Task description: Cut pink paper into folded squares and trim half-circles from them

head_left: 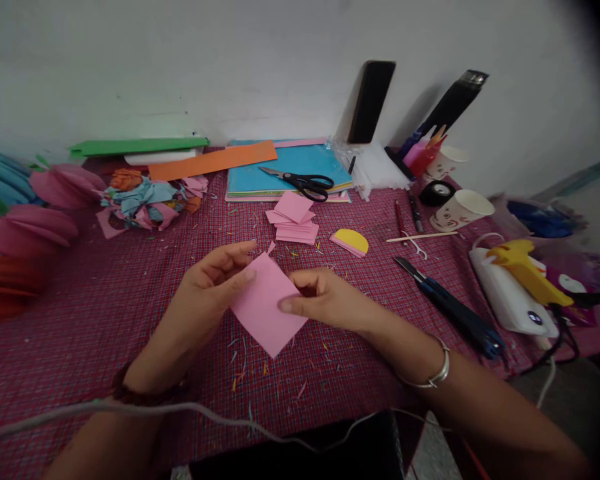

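Note:
Between my two hands is a pink paper square [267,313], tilted so one corner points toward me. My left hand [215,280] pinches its upper left edge, thumb on top. On the right edge my right hand [325,297] has its thumb over the face and its fingers behind. A small pink strip sticks up at the top corner. Just beyond lies a stack of pink paper pieces [295,217]. To its right is a half-round piece of yellow paper [353,241] on pink ones. Black-handled scissors [305,183] rest on blue sheets [250,177].
At right are a utility knife [450,307], a yellow glue gun [530,270] on a white box, paper cups [463,210] and black tape [437,193]. A phone [371,100] leans on the wall. Crumpled scraps [145,200] and paper pumpkins [27,230] lie left. A white cable [205,412] crosses in front.

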`<control>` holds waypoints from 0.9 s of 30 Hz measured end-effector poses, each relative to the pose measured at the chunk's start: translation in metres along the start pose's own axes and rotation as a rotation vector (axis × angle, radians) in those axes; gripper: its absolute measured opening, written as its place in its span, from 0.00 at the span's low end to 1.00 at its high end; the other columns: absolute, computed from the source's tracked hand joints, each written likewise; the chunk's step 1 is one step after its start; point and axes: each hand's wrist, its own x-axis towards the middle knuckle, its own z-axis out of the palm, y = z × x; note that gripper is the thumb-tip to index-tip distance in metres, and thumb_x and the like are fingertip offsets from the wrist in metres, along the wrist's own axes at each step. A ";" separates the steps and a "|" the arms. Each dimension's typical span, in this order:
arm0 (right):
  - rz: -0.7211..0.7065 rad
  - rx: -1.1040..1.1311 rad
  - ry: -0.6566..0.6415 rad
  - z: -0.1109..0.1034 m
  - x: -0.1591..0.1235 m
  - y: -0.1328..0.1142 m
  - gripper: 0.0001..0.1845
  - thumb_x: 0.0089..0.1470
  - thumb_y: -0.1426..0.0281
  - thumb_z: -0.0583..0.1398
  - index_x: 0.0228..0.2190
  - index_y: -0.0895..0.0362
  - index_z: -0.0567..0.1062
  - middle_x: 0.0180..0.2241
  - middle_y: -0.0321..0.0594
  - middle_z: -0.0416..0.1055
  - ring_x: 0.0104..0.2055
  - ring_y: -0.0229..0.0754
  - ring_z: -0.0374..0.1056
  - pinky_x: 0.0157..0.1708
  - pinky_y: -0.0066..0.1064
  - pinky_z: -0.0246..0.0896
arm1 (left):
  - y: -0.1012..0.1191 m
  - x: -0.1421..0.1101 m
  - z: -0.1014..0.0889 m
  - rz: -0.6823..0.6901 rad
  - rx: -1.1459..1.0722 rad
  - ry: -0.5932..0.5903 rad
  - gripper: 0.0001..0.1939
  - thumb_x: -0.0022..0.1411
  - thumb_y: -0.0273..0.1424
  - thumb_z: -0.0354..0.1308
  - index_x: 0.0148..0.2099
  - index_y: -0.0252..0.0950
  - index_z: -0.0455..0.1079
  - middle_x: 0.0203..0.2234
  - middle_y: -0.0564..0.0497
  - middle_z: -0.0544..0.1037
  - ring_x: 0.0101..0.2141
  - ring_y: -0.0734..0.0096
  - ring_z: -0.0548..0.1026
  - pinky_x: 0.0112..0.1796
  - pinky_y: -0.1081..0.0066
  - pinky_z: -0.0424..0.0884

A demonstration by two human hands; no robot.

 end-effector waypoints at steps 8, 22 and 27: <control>0.012 0.417 0.307 0.011 0.007 0.010 0.15 0.40 0.62 0.71 0.27 0.56 0.73 0.24 0.30 0.69 0.24 0.33 0.61 0.28 0.28 0.57 | 0.001 -0.011 0.007 0.587 0.709 0.026 0.31 0.61 0.39 0.58 0.65 0.54 0.56 0.68 0.51 0.44 0.64 0.47 0.54 0.59 0.47 0.60; -0.003 0.586 0.347 0.014 0.007 0.005 0.15 0.41 0.64 0.70 0.29 0.54 0.72 0.25 0.32 0.66 0.25 0.35 0.57 0.29 0.30 0.58 | -0.012 -0.005 0.022 0.622 0.874 0.104 0.20 0.61 0.35 0.57 0.55 0.41 0.65 0.55 0.43 0.67 0.57 0.53 0.64 0.57 0.48 0.61; -0.037 0.608 0.341 0.017 0.010 0.007 0.16 0.40 0.63 0.71 0.28 0.53 0.71 0.26 0.33 0.65 0.27 0.36 0.58 0.30 0.31 0.58 | -0.016 -0.004 0.028 0.580 0.666 0.114 0.17 0.60 0.32 0.58 0.52 0.39 0.67 0.50 0.45 0.72 0.51 0.59 0.71 0.53 0.55 0.68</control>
